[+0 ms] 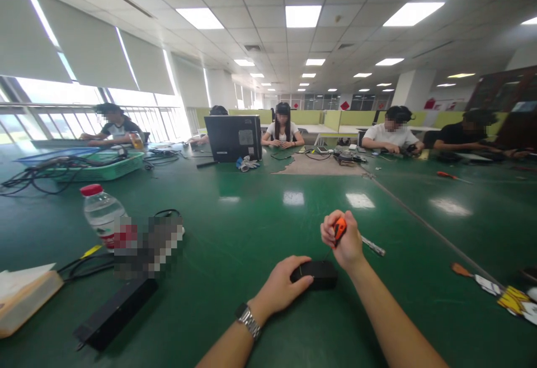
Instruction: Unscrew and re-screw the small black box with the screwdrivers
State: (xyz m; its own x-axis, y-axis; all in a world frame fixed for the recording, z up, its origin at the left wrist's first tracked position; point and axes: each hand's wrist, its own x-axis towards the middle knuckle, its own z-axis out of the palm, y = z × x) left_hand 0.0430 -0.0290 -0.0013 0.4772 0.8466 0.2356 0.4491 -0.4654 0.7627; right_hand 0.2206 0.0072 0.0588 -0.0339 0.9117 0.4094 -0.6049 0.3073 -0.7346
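Note:
My right hand (344,240) is closed around the orange handle of a screwdriver (339,228), held upright over a small black box (319,273) on the green table (251,228). The tip points down at the box's top. My left hand (286,284) rests on the box's left end and grips it; a metal watch sits on that wrist. A thin metal tool (373,246) lies on the table just right of my right hand.
A water bottle (102,213) with a red cap, a long black device (115,312), cables and a book (25,295) lie at the left. Another screwdriver (462,270) and yellow parts (514,300) lie at the right. Several people sit at the table's far side, by a laptop (232,137) and green tray (100,169).

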